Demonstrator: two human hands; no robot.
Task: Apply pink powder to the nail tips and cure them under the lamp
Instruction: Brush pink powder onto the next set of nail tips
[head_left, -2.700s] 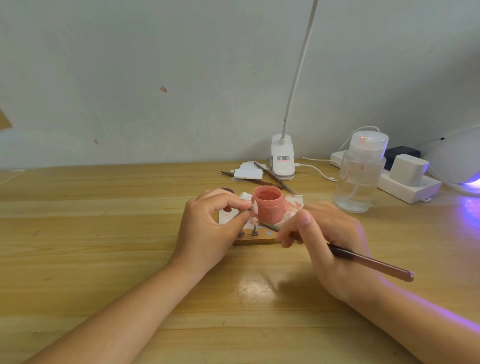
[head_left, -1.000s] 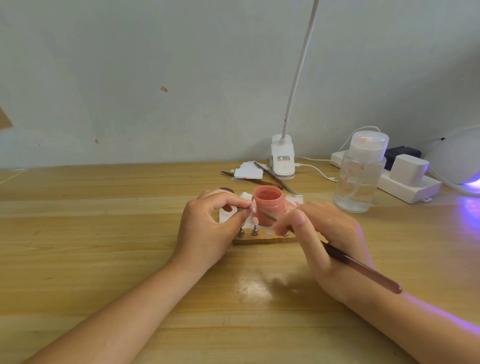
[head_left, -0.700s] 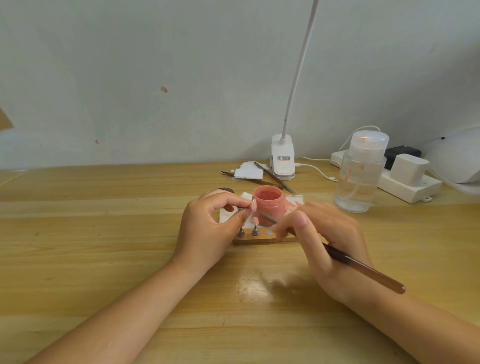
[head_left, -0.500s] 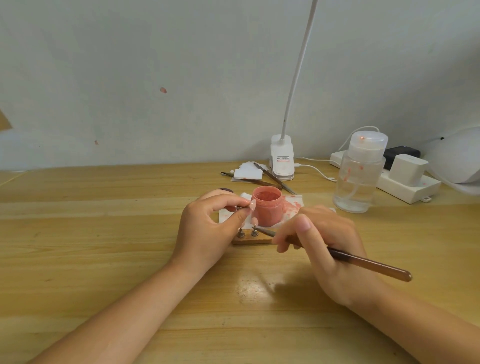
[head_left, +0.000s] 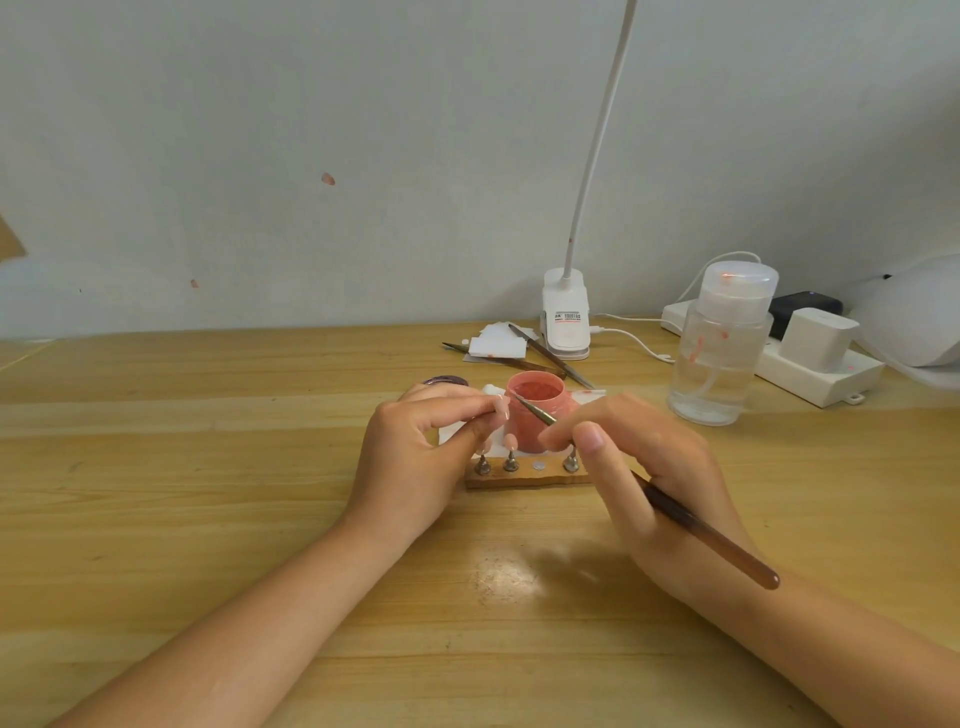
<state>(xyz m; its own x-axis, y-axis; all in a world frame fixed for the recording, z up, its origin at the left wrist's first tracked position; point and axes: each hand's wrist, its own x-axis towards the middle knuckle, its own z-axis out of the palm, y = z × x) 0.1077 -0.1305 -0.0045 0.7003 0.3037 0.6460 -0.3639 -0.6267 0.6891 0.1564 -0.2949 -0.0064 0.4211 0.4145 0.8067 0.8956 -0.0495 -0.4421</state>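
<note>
While the left hand (head_left: 415, 452) pinches one nail tip (head_left: 502, 410) beside the open pink powder jar (head_left: 537, 410) and the right hand (head_left: 639, 467) grips the brush (head_left: 535, 410) at its rim, powdering appears under way, with other tips waiting on the wooden stand (head_left: 524, 475) and curing not yet begun.

A wooden table (head_left: 208, 467) meets a pale wall (head_left: 363, 130). At the far centre stands a white clip lamp base (head_left: 565, 322) with a thin neck rising out of view. Just left of it lie white paper scraps (head_left: 496, 347) and two slim tools (head_left: 550, 356). To the right stands a clear pump bottle (head_left: 719, 353), in front of a white power strip (head_left: 821, 371) holding a white plug adapter (head_left: 818, 332).
</note>
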